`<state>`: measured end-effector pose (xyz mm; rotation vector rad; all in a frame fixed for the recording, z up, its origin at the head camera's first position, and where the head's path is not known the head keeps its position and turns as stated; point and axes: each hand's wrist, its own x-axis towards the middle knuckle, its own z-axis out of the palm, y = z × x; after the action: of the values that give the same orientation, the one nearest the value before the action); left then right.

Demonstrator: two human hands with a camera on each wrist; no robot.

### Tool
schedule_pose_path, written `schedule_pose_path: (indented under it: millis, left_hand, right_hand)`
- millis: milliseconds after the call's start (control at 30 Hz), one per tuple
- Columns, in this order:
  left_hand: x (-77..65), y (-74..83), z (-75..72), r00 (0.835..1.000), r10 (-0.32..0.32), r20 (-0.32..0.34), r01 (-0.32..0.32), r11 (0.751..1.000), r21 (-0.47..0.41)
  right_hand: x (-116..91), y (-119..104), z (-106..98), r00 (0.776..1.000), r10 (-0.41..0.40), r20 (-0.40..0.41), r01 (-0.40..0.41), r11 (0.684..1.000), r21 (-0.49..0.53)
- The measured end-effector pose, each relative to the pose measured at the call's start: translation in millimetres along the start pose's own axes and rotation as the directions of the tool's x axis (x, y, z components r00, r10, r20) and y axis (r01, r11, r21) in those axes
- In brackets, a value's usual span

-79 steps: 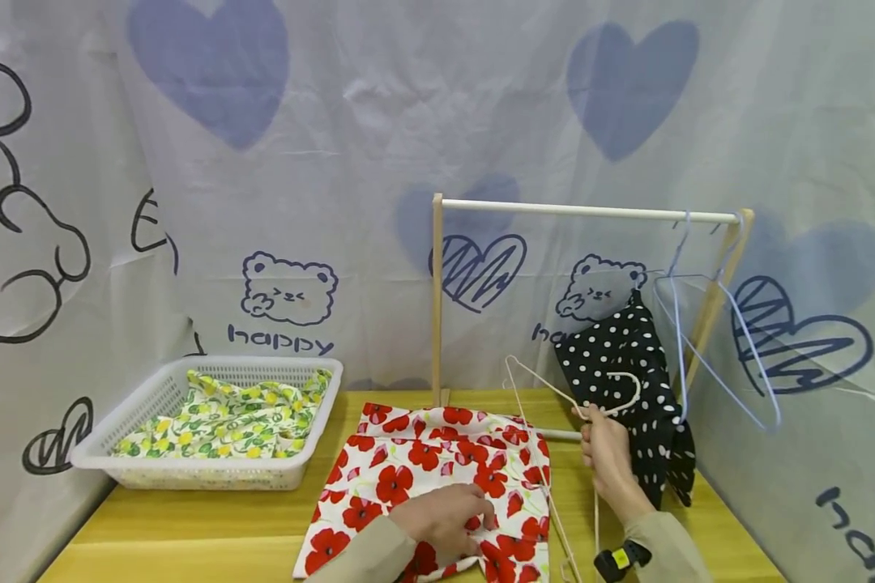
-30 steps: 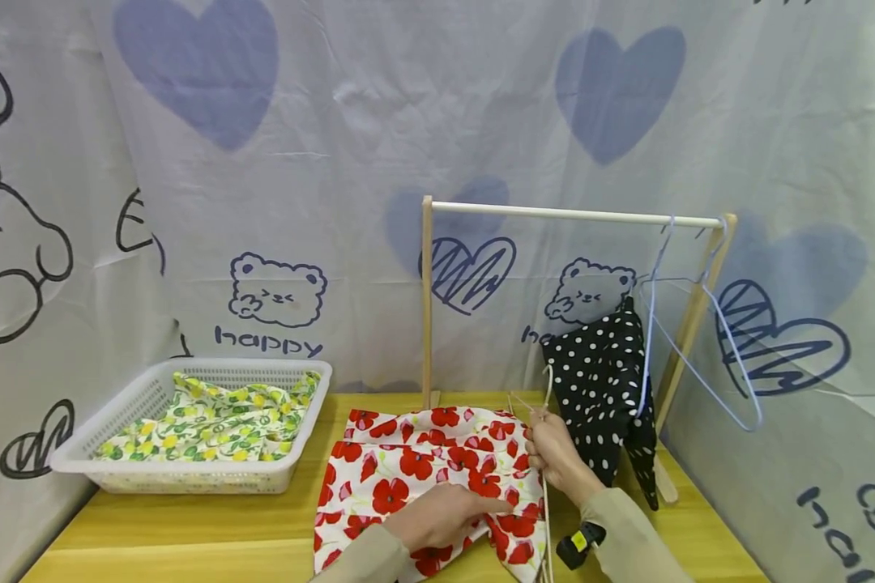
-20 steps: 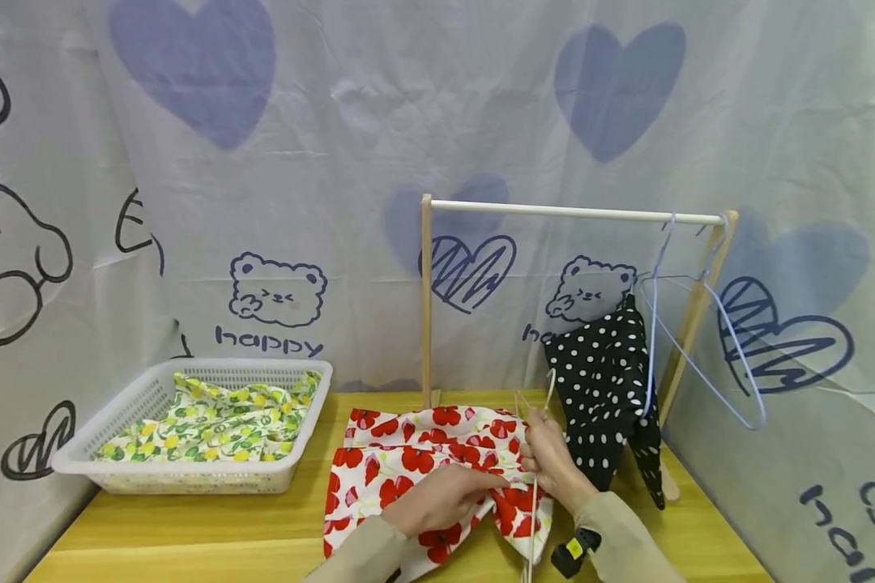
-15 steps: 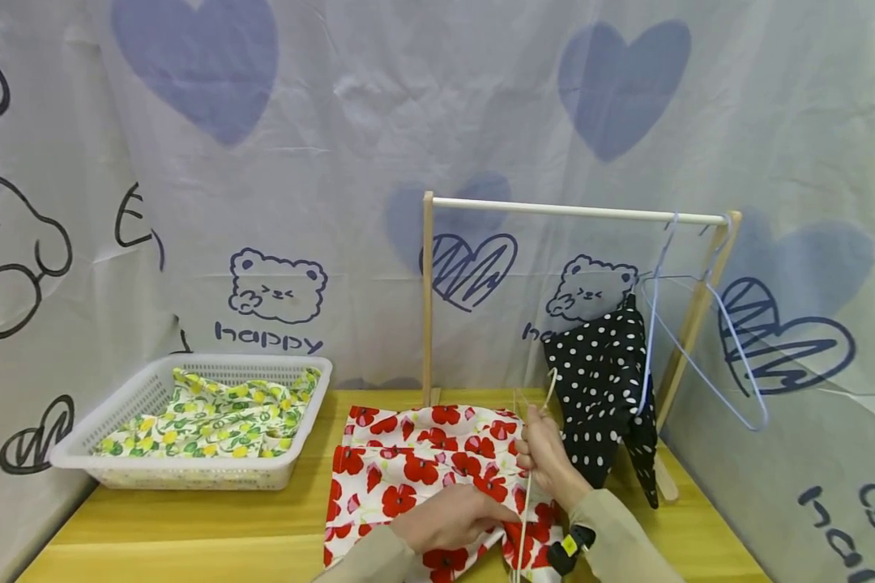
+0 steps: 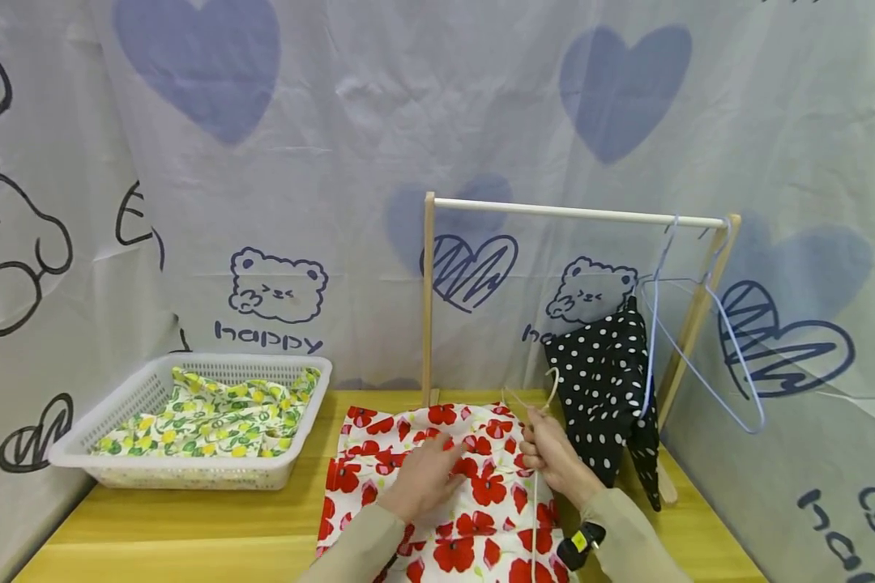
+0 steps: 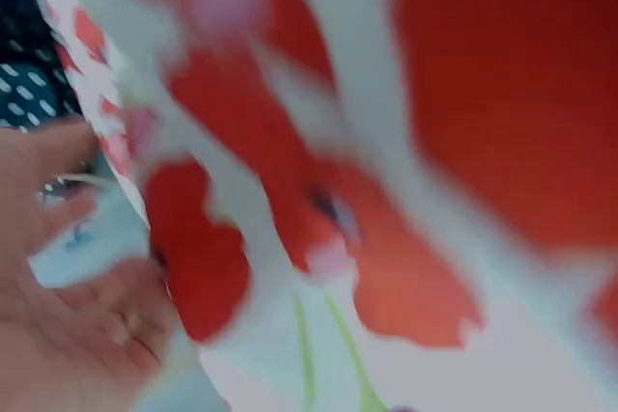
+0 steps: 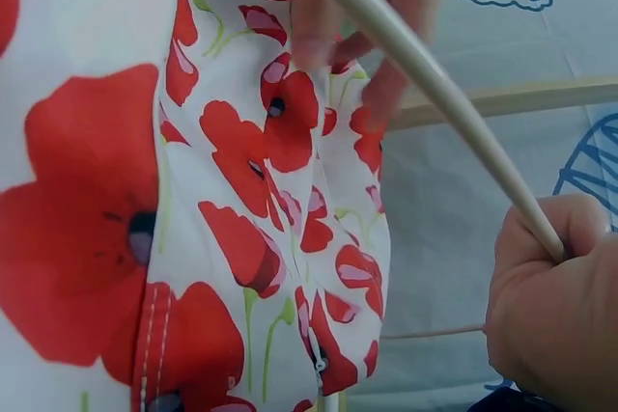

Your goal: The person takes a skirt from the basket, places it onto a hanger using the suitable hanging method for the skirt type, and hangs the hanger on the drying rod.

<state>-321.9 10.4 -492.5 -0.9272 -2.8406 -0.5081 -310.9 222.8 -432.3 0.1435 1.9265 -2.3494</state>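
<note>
Hanger work looked part-way. The floral garment [image 5: 488, 490] lay on the surface [image 5: 189, 518] at lower centre of the frame, spread fairly flat, running off the bottom edge. Right hand [image 5: 550, 453], right of it, gripped the cream hanger [image 7: 425, 67] near the hook, fingers curled round it; hook stood free above the grip, one bar ran down over the garment's right side. Right wrist view had a bar crossing in front of the fabric and a thin one reaching the garment's edge; couldn't tell if any of it was inside. Left hand [image 5: 426, 478] was over the garment's middle, fingers extended and loose, gripping nothing; blurred, so contact with the fabric unclear. Done, as far as shown: garment laid out, hanger picked up and brought to it. Left, my read: seat the hanger in the garment, then get it onto the rack [image 5: 428, 300], centre right. Rack rail carried blue hangers [image 5: 735, 340] at its right end, bare left of them. Dotted cloth [image 5: 601, 372] hung by the right post; couldn't tell what held it up. Lemon cloth [image 5: 211, 417] sat crumpled in the basket [image 5: 189, 474], lower left, probably not dealt with yet.
</note>
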Motion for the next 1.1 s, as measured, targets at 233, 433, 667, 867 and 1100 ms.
schedule_pose_path:
  millis: [233, 433, 667, 867, 1100]
  left_hand:
    - [17.2, -17.8, 10.2, 0.993, -0.113, 0.025, 0.107, 0.981, 0.162]
    - [23.9, -21.5, 9.3, 0.986, 0.002, -0.164, 0.023, 0.988, 0.152]
    - [22.5, -17.4, 2.0, 0.922, 0.273, -0.273, -0.236, 0.958, 0.161]
    - [20.7, -15.8, 5.3, 0.943, 0.31, -0.124, -0.286, 0.941, 0.179]
    - [25.7, -17.9, 2.5, 0.947, 0.116, -0.301, -0.1, 0.993, 0.068]
  right_hand:
    - [-1, 1, 4, 1.0, 0.004, 0.0, -0.003, 0.997, -0.071]
    - [-1, 1, 8, 1.0, 0.0, -0.005, 0.0, 0.997, -0.084]
    - [-1, -2, 8, 1.0, 0.019, 0.016, -0.018, 0.999, -0.045]
    - [1, 2, 11, 0.999, 0.018, 0.039, -0.017, 1.0, -0.025]
    - [1, 6, 16, 0.998, -0.007, 0.06, 0.009, 0.999, -0.034]
